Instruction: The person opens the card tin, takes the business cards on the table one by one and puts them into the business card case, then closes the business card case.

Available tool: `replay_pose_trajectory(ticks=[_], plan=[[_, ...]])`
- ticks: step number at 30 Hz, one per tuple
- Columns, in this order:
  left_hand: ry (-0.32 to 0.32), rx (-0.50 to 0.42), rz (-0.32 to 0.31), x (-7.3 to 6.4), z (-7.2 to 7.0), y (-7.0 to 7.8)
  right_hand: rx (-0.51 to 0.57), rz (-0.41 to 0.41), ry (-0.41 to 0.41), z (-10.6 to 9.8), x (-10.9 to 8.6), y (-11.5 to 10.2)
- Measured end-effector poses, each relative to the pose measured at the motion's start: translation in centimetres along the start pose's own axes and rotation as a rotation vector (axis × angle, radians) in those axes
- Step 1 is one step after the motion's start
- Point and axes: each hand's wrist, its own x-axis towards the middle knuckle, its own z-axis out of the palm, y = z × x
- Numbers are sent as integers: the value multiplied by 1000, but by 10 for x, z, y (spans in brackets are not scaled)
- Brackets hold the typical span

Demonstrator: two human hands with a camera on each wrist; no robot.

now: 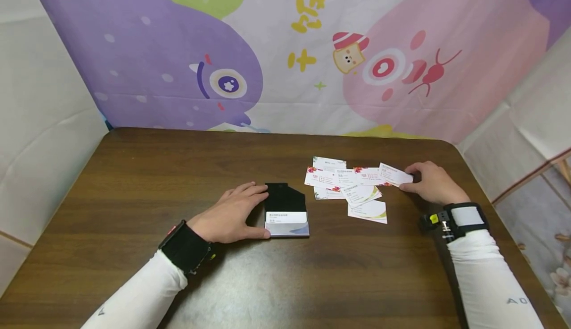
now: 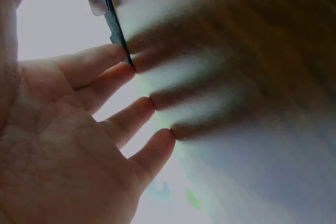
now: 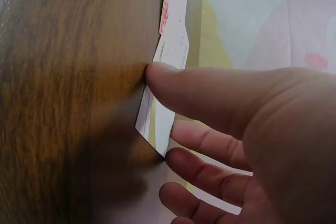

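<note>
A black card case (image 1: 285, 200) lies with its flap folded back, a white business card (image 1: 286, 217) showing in its lower half. My left hand (image 1: 234, 212) rests beside it, fingers spread and nearly straight, thumb and forefinger touching the case's left side. In the left wrist view the fingertips (image 2: 163, 139) meet the tabletop. At the right, my right hand (image 1: 431, 183) pinches a white business card (image 3: 163, 100) between thumb and forefinger at its edges. That card overlaps the right end of a spread of other business cards (image 1: 321, 177).
Lower in the spread are cards with yellow-green curves (image 1: 368, 211). The brown wooden table (image 1: 178, 170) runs back to a printed cartoon cloth (image 1: 294, 86). Pale cloth panels stand at left (image 1: 49, 96) and right (image 1: 540, 96).
</note>
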Motion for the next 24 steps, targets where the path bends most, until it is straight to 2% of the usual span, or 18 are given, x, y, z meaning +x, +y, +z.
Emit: replay_pose_trajectory(ticks=[13, 24], plan=[[-1, 0, -2, 1, 1, -1, 83, 55, 36, -3, -7, 0], [1, -2, 3, 0, 1, -1, 87, -25, 95, -9, -11, -1]])
